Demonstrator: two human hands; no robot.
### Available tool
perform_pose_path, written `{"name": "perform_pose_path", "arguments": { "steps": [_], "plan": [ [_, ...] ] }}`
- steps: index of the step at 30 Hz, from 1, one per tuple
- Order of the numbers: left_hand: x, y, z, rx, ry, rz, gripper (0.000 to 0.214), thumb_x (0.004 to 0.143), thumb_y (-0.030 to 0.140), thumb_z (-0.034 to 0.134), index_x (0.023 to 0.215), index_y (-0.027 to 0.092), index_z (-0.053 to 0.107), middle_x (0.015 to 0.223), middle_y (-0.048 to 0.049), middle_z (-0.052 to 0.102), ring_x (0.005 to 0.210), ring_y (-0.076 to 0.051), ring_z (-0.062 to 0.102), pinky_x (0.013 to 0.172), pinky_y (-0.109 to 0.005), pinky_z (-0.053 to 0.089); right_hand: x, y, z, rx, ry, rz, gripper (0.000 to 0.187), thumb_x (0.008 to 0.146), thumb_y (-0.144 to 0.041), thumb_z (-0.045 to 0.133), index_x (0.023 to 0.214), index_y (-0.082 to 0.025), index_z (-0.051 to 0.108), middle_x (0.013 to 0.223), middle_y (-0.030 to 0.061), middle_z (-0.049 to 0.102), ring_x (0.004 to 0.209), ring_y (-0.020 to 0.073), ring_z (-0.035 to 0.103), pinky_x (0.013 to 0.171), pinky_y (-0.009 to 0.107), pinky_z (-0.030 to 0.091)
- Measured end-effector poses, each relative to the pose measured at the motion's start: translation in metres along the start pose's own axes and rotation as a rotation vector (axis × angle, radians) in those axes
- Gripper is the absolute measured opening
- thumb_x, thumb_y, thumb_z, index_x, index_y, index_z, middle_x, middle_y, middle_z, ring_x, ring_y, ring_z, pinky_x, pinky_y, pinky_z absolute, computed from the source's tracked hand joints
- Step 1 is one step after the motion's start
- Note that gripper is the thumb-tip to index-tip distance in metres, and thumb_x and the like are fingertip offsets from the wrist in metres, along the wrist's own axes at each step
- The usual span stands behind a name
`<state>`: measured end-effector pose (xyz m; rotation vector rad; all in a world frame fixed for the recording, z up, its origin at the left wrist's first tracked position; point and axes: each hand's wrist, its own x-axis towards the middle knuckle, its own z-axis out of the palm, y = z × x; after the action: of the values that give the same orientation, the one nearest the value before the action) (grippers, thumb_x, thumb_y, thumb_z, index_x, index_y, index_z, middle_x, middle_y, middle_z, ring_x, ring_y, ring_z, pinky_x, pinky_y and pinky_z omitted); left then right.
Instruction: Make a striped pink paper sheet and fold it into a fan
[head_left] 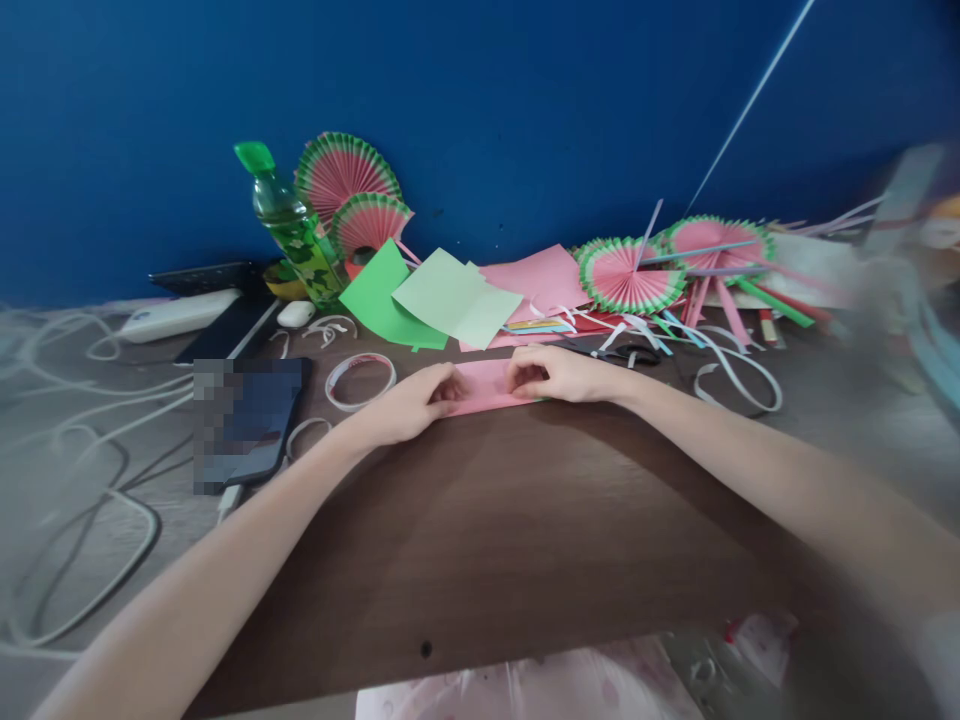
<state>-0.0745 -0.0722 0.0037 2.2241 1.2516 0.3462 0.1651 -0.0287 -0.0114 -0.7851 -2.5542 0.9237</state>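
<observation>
A folded pink paper strip [487,385] lies flat on the dark wooden table [480,530], a little beyond its middle. My left hand [409,402] pinches the strip's left end with curled fingers. At the right end, my right hand [559,373] presses down with its fingers bent onto the paper. Both forearms reach in from the near corners.
Behind the strip lie green [379,295], pale green [454,295] and pink [544,275] sheets, black scissors [626,352], paper strips and watermelon-patterned paper fans [630,272]. A green-capped bottle [292,225], a tape roll [360,380], a phone [251,415], a power bank and white cables sit at the left.
</observation>
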Motion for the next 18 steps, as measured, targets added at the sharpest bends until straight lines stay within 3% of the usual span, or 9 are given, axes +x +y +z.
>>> {"name": "perform_pose_path", "arguments": {
  "steps": [4, 8, 13, 18],
  "plan": [
    [-0.0014, -0.0005, 0.0008, 0.044, -0.036, 0.107, 0.032, 0.081, 0.017, 0.041, 0.110, 0.021, 0.054, 0.101, -0.0047, 0.055, 0.092, -0.016, 0.050, 0.085, -0.032, 0.040, -0.0008, 0.0003, 0.0015, -0.005, 0.010, 0.002, 0.010, 0.078, -0.019, 0.055, 0.086, -0.017, 0.060, 0.086, 0.0034, 0.057, 0.076, 0.0134, 0.050, 0.070, 0.028, 0.041],
    [-0.0021, -0.0015, 0.0023, 0.166, -0.075, 0.143, 0.043, 0.083, 0.011, 0.035, 0.115, 0.028, 0.057, 0.091, -0.0038, 0.048, 0.091, -0.016, 0.047, 0.087, -0.032, 0.038, -0.0020, 0.0008, 0.0033, -0.011, 0.026, -0.001, 0.015, 0.078, -0.018, 0.054, 0.091, -0.018, 0.062, 0.084, 0.0027, 0.054, 0.073, 0.0125, 0.048, 0.068, 0.027, 0.042],
    [-0.0019, -0.0047, 0.0036, 0.345, -0.087, 0.085, 0.050, 0.082, 0.009, 0.033, 0.113, 0.039, 0.058, 0.092, -0.0027, 0.046, 0.089, -0.019, 0.039, 0.087, -0.040, 0.032, -0.0041, 0.0040, 0.0058, -0.007, 0.033, -0.065, 0.025, 0.080, -0.015, 0.050, 0.098, -0.022, 0.066, 0.088, 0.0024, 0.049, 0.078, 0.0120, 0.048, 0.074, 0.028, 0.041],
    [-0.0023, -0.0036, 0.0027, 0.361, -0.128, 0.045, 0.044, 0.087, 0.016, 0.034, 0.115, 0.040, 0.056, 0.096, -0.0031, 0.044, 0.092, -0.019, 0.036, 0.086, -0.038, 0.029, -0.0052, 0.0072, 0.0082, -0.033, 0.034, -0.086, 0.029, 0.076, -0.006, 0.050, 0.092, -0.020, 0.070, 0.090, 0.0037, 0.049, 0.081, 0.0127, 0.050, 0.076, 0.029, 0.041]
  ]
}}
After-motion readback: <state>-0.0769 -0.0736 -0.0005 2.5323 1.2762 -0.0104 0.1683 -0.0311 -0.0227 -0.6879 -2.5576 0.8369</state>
